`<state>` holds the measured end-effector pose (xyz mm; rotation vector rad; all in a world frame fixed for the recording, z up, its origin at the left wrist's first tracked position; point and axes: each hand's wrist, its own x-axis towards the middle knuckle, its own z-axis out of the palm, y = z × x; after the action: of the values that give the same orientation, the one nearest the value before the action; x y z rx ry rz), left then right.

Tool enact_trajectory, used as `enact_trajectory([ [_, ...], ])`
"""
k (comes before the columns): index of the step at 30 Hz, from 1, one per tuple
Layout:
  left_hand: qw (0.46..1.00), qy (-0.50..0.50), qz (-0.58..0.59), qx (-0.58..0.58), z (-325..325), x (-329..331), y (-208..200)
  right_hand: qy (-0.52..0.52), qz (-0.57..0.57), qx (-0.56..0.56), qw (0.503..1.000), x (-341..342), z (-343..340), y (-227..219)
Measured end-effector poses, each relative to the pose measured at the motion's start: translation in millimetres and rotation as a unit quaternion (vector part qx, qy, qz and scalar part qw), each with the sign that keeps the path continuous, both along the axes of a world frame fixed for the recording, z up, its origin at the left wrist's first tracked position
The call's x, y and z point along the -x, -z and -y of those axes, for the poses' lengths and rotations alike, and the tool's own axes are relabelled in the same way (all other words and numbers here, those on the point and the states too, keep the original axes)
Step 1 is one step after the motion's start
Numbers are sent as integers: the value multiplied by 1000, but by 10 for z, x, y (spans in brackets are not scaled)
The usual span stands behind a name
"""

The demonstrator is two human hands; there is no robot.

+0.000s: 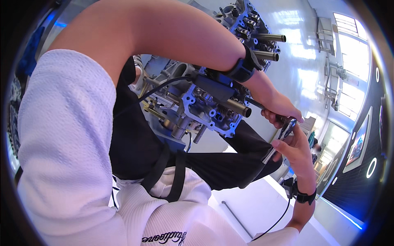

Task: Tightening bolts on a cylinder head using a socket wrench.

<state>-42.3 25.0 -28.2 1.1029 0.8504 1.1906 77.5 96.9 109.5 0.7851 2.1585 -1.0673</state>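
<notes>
My right hand (297, 147) is closed round a chrome ratchet wrench (282, 137), its thumb along the handle. At the ratchet's head, my left hand (283, 107) has its fingers curled round a dark rod (256, 103), which looks like an extension bar. The rod points toward the engine (213, 110), a grey block with exposed valve gear and protruding metal tubes (238, 107). Whether the rod's far end touches the engine I cannot tell. My left forearm passes across the engine and hides part of it.
My legs in black trousers (242, 158) are close to the engine. Black cables run from the straps on my wrists (305, 197). A white surface with a grey bar (237, 219) lies at the lower right. A framed picture (358, 141) hangs on the dark wall. Another person (316, 149) is far off.
</notes>
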Motion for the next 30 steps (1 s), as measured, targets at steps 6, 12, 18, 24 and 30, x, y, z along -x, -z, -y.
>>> enact_trajectory([
  [6,995,-104,5,8,-100,-95,32,-357,-183,-364,840,62,-130,-14],
  [12,1000,13,18,19,-54,74,-28,-452,-258,-471,713,200,-389,46],
  [18,999,-33,-9,42,3,-11,-66,-146,-54,-173,973,13,-102,13],
  [24,979,-193,-41,-54,-87,-159,161,-340,-32,-347,873,153,21,-19],
  [30,997,-27,47,51,-56,20,-15,-486,-253,-501,670,177,-269,79],
])
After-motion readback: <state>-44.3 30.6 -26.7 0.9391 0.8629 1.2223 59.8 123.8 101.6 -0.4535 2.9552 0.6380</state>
